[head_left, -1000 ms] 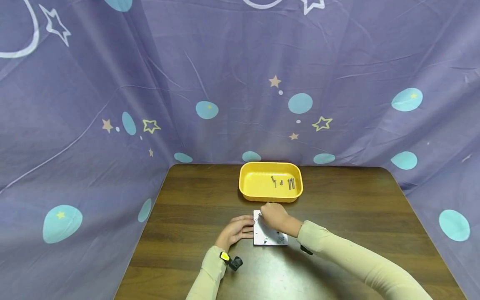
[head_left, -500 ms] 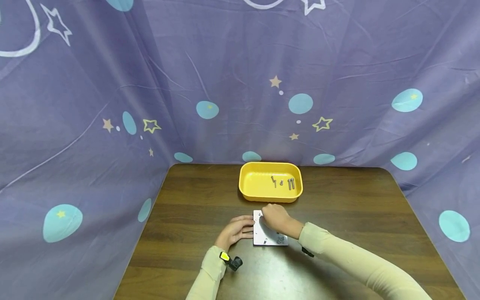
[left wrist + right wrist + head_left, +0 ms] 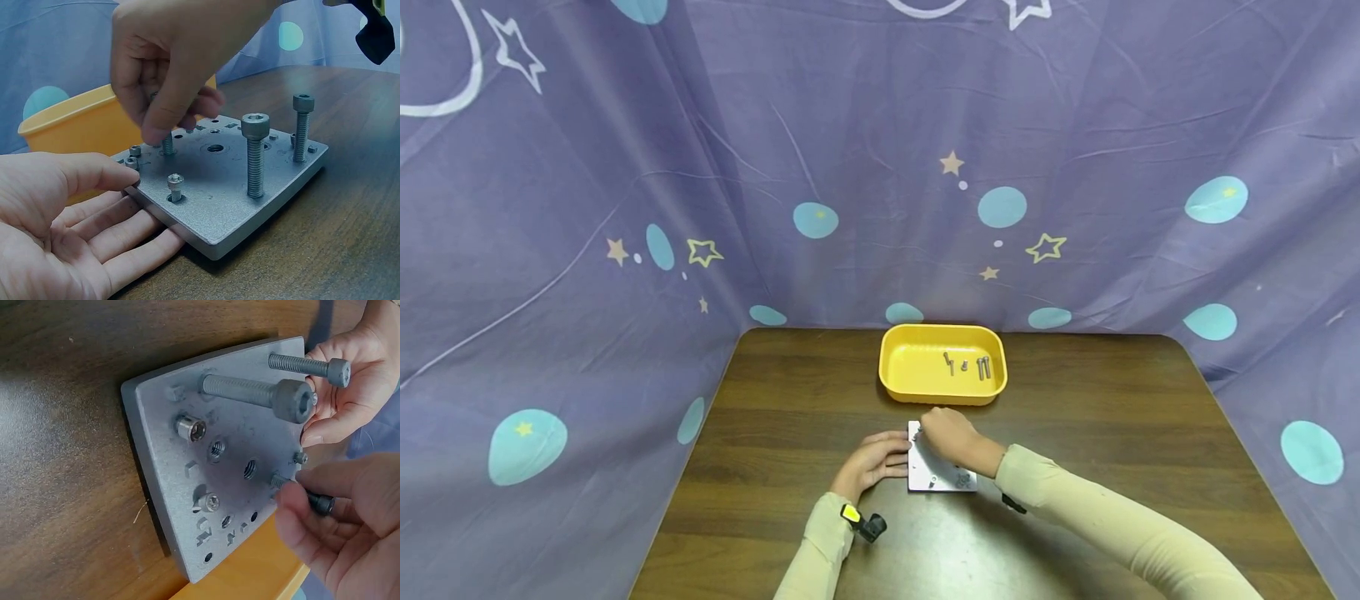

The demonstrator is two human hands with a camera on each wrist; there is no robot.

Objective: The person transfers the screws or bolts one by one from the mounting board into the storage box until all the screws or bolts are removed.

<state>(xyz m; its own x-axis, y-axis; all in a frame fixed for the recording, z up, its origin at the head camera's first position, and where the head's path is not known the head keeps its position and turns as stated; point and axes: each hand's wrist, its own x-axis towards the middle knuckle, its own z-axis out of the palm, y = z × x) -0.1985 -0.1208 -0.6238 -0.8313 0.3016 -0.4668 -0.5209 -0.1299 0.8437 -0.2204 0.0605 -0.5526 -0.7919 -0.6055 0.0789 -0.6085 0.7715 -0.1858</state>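
Resting my left hand, fingers loosely extended, against the left edge of a metal plate, I have that plate flat on the desk, about midway between its side edges. Two tall bolts stand upright along the plate's near edge. Toward the plate's far left corner, my right hand pinches a screw set upright in the metal. Beyond, near the desk's far edge, a yellow tray holds loose screws in its right half. A patterned curtain hangs behind.

Purple curtain w/ stars, ovals behind brn wood tbl.
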